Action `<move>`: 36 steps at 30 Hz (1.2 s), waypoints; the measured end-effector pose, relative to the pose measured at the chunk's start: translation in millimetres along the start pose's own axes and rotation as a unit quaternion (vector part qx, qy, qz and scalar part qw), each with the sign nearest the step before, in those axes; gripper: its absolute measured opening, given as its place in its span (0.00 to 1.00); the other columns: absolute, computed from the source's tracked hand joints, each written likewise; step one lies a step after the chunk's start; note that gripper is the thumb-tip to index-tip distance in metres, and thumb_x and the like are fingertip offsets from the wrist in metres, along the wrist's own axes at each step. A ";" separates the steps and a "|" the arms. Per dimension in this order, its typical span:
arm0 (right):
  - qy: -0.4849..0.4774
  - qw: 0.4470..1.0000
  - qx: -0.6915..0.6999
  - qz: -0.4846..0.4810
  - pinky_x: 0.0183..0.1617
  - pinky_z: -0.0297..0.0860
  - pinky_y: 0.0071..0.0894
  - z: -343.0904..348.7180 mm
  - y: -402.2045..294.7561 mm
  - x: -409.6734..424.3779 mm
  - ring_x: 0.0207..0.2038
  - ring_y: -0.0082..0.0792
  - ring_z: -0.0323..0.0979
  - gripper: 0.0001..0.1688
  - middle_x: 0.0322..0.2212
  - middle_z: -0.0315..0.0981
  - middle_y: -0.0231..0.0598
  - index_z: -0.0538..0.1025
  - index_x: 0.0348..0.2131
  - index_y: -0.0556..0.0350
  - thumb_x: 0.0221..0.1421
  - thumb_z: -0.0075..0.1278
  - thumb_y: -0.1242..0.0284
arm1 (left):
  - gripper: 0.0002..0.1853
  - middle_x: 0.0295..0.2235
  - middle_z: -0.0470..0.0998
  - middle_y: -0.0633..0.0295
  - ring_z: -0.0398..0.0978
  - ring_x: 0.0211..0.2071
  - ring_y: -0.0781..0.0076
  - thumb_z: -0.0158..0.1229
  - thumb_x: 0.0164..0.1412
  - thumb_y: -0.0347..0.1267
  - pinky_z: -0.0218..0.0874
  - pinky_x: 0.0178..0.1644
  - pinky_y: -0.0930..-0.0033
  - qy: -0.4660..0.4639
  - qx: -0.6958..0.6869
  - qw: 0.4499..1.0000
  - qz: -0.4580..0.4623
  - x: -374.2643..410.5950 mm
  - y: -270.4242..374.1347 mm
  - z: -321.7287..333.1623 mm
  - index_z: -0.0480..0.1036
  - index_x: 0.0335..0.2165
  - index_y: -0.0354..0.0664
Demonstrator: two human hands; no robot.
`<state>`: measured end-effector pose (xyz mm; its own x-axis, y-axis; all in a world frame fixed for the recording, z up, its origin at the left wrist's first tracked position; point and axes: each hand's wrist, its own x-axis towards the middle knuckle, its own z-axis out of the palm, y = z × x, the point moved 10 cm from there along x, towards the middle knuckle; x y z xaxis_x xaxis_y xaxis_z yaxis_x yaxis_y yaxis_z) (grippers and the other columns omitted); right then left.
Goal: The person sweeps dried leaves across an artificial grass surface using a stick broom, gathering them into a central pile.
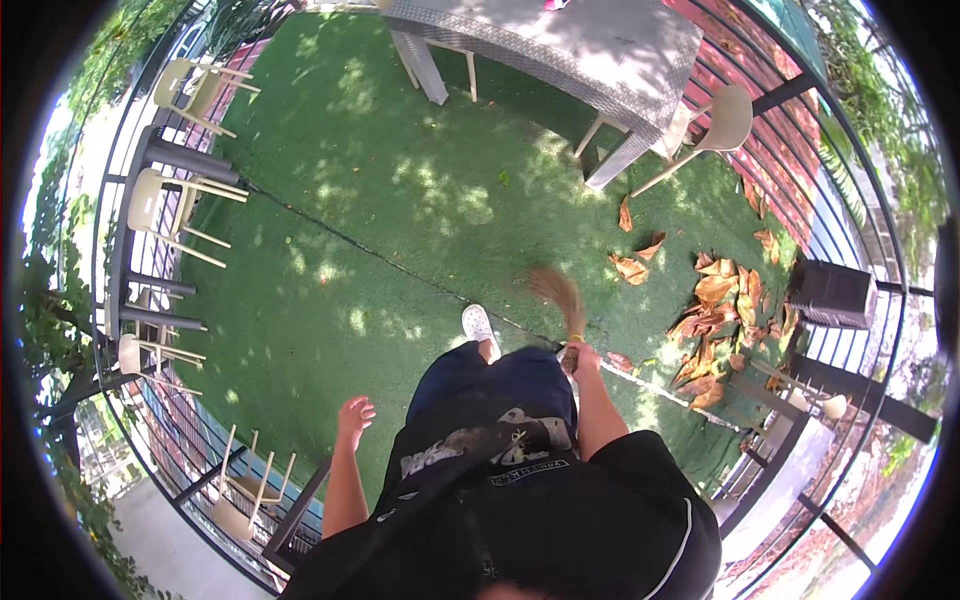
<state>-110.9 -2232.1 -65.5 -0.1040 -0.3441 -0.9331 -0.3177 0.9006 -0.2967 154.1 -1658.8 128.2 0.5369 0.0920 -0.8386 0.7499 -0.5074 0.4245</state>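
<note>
My right hand [582, 357] grips a soft broom [561, 294] by its handle, just behind the yellow binding. The broom's bristles are blurred and point away from me, low over the green turf [390, 225]. My left hand [355, 420] hangs at my side with its fingers loosely curled and apart, holding nothing. A pile of large dry leaves [716, 311] lies to the right of the broom. A few loose dry leaves [630, 268] are scattered between the pile and the bristles. One foot in a white clog [477, 322] is forward on the turf.
A grey woven-pattern table [600, 45] stands ahead, with a beige chair [724, 124] at its right end. More beige chairs [154, 199] line the left railing. A dark bin-like container [832, 294] sits past the leaf pile. A seam [375, 255] crosses the turf.
</note>
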 end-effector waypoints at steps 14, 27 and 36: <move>-0.256 0.966 0.023 -0.002 0.25 0.76 0.39 14.5 -159.5 -105.5 0.25 0.45 0.75 0.22 0.29 0.74 0.50 0.69 0.41 0.61 0.53 0.53 0.63 | 0.17 0.39 0.81 0.58 0.79 0.35 0.68 0.52 0.64 0.38 0.68 0.37 0.66 -0.141 0.062 0.987 -0.046 75.7 44.1 123.7 0.74 0.47 0.41; -0.286 0.872 0.299 0.260 0.33 0.75 0.37 360.2 -289.1 32.3 0.31 0.38 0.73 0.13 0.30 0.74 0.39 0.74 0.34 0.54 0.49 0.58 0.69 | 0.20 0.43 0.79 0.58 0.79 0.41 0.65 0.51 0.66 0.38 0.70 0.44 0.63 -0.046 0.131 0.990 -0.026 13.9 231.3 201.1 0.70 0.52 0.41; 0.013 0.939 0.338 0.061 0.30 0.74 0.46 -0.5 -391.7 101.3 0.27 0.41 0.74 0.10 0.26 0.73 0.40 0.76 0.31 0.52 0.46 0.60 0.70 | 0.19 0.42 0.78 0.56 0.77 0.46 0.61 0.54 0.66 0.36 0.68 0.49 0.62 -0.240 0.346 0.899 0.124 58.6 305.2 295.7 0.71 0.50 0.36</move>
<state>2.5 -2619.8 -43.7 -0.1256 -0.2264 -0.9659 0.3674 0.8938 -0.2573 300.2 -2061.6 107.7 0.3004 -0.3933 -0.8689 0.1222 -0.8876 0.4440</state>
